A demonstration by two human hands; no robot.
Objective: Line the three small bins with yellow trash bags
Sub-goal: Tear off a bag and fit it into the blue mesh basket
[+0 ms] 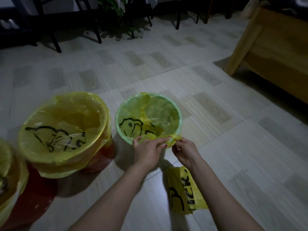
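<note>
Tiled floor (191, 84) open ahead and to my right; wooden furniture (273, 52) well apart at far right, dark chair legs (98, 33) and a plant (116, 12) far ahead. Plenty of room to work.

Red bin (70, 135) to my left, its yellow bag folded down over the rim, looks done. A second lined bin (7, 185) is cut off at the left frame edge; same finish as far as I can judge, though little of it shows and the light is dim.

Green bin (148, 117) directly before me, just beside the red one, not touching. Its yellow bag (158, 114) sits inside, spread over most of the rim; slack is bunched at the near edge.

Spare bags (183, 190) lie flat on the floor under my right forearm, near enough to scuff.

Left hand (148, 150) pinches the bag's gathered edge against the near rim. Right hand (185, 151) is closed on the twisted tail of that slack, just outside the rim.

Step in hand, I judge: taking up the excess. Pull the tail snug sideways, not upward, or the far hem will slip off. Keep the left pinch as anchor. Thin film; tug gently.
</note>
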